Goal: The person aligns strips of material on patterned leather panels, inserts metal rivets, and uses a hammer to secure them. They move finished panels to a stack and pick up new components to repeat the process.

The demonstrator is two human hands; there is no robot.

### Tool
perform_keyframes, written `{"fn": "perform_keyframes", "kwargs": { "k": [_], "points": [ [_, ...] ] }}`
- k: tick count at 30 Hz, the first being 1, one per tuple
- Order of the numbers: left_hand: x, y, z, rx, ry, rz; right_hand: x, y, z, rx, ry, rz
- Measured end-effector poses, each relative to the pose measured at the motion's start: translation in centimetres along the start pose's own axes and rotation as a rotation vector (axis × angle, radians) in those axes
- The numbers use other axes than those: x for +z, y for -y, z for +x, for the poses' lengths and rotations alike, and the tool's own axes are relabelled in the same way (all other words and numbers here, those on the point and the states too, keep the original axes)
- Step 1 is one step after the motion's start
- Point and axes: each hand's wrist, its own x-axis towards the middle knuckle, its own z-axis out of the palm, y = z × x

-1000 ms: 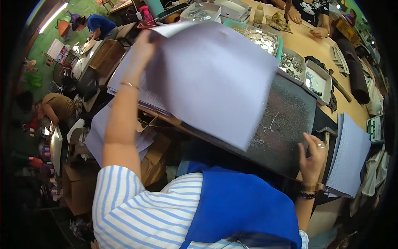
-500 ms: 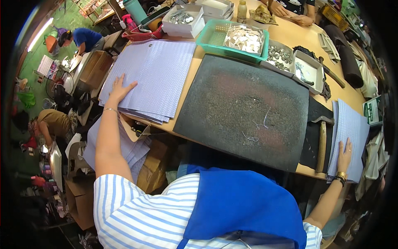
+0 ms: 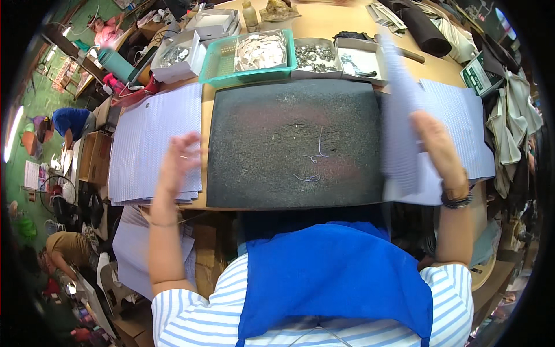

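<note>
In my right hand [image 3: 438, 141], fingers pressed at its edge, a lavender woven-textured sheet [image 3: 400, 133] stands tilted up and blurred by motion. More such sheets [image 3: 457, 110] lie flat behind it at the right. My left hand [image 3: 182, 159], also smeared, hovers near the right edge of the left stack of lavender sheets [image 3: 153, 133], fingers apart and nothing in them. Between the hands is a dark, worn rectangular mat [image 3: 289, 139] with two loose bits of thread [image 3: 309, 178] on it. The raised sheet hides the hammer head; part of a wooden handle [image 3: 411, 56] shows beyond.
Behind the mat stand a green basket [image 3: 211, 75] with pale pieces, boxes of metal parts [image 3: 317, 72] and a white tray [image 3: 378, 58]. A teal bottle [image 3: 115, 65] and a dark roll [image 3: 426, 32] are farther out. More sheets [image 3: 136, 248] hang below the table's left edge.
My right hand has lifted a sheet off the right stack and swung it up toward the mat. My left hand has come off the left stack. The view has turned.
</note>
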Motion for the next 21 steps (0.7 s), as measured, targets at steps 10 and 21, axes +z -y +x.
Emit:
{"fn": "perform_keyframes", "kwargs": {
  "k": [10,21],
  "points": [
    [9.8,2.0,-1.2,-0.065,0.117,-0.195,13.2,4.5,23.1,-0.427,-0.039,-0.857],
    [0.4,2.7,-4.5,0.137,-0.463,1.315,14.2,1.9,28.4,-0.275,0.025,-0.764]
  ]
}}
